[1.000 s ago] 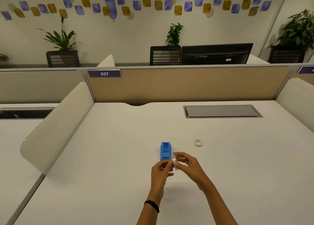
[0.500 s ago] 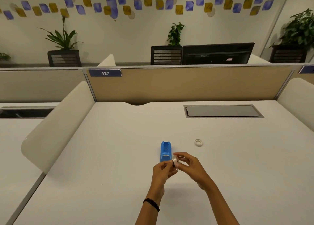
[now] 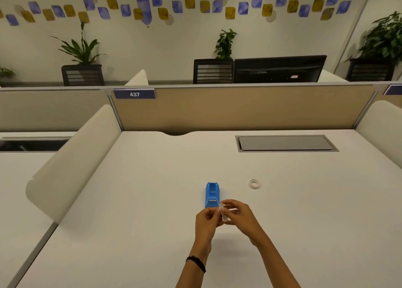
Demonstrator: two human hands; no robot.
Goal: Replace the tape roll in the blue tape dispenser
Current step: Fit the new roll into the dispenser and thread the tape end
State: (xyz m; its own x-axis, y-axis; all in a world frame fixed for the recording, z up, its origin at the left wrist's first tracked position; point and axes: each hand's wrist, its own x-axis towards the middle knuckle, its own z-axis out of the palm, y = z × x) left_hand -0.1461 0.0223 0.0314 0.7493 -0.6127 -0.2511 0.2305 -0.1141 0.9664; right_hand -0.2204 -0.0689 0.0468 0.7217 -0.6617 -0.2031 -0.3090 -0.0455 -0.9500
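The blue tape dispenser stands on the white desk, its roll bay looking empty from above. Just in front of it, both hands meet over a small pale tape roll. My right hand grips the roll from the right. My left hand pinches at its left edge with thumb and fingertips. Most of the roll is hidden by the fingers. A second small white ring, a tape roll or core, lies flat on the desk to the right of the dispenser.
A grey cable hatch is set into the desk at the back right. A tan partition closes the far edge, and rounded white dividers stand at the left and right sides.
The hands have stayed together over the roll, shifting slightly. My left fingers have worked along the roll's left edge. The dispenser and the ring on the desk have not moved.
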